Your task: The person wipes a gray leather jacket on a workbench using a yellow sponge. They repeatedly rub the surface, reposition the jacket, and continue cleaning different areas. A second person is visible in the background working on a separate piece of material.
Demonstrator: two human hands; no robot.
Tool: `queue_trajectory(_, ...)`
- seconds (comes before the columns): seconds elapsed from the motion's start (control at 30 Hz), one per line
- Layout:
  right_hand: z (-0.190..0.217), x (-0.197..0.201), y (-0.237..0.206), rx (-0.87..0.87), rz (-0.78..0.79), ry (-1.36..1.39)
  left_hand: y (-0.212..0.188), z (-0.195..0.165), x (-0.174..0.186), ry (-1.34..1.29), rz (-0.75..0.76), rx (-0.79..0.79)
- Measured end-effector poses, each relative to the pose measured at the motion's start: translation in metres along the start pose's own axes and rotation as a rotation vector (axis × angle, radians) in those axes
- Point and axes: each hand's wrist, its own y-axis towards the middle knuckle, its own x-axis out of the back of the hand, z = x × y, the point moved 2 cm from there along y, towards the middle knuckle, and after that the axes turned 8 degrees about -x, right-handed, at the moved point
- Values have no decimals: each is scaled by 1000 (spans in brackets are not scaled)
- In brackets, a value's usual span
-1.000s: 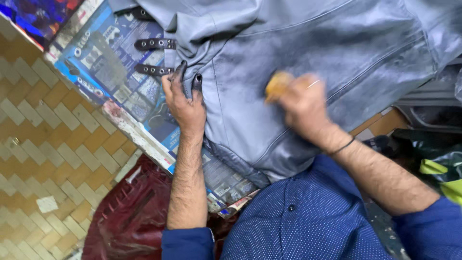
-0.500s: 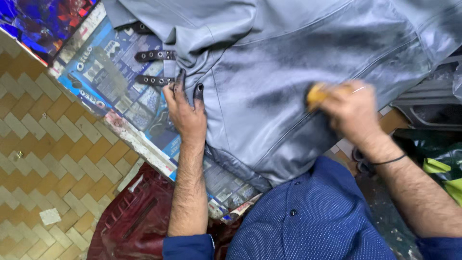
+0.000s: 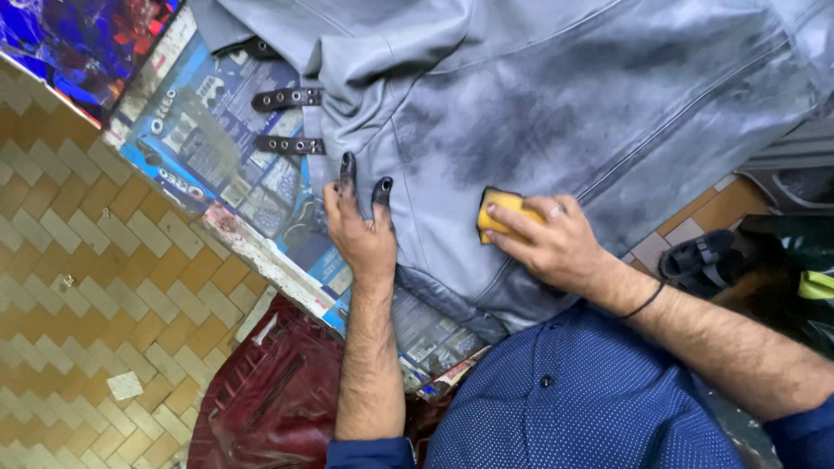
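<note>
I noted the left hand [image 3: 363, 239] spread flat, empty, pinning the grey leather jacket [image 3: 556, 113] on the printed board [image 3: 204, 161], fingertips dye-blackened. The right hand [image 3: 552, 247] was closed around a yellow sponge [image 3: 499, 213] pressed on the jacket's lower front. Risk: uneven rubbing leaving patchy colour; stained fingers smudging clean leather. Dark blotches showed mid-panel.

That grey leather jacket [image 3: 539, 95] looks matt and smooth with smudgy dark patches, the yellow sponge [image 3: 499, 213] is soft foam, the printed cardboard [image 3: 200, 148] underneath is glossy, and the dark red leather jacket [image 3: 278, 399] has a slight sheen.
</note>
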Motion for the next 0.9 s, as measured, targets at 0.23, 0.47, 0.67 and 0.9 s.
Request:
queue_trajectory(0.23,-24,-8,11,-22,-365,411,-4,-1,0,16,5,-20)
queue_trajectory(0.47,-52,4,-10,-321,-415,-14,-3,1,-3,44,54,38)
queue_trajectory(0.67,-43,6,-18,39,-290,236,-3,1,-2,45,28,-17)
queue_trajectory(0.9,-20,22,3,189,-292,191,1,-3,1,38,48,-13)
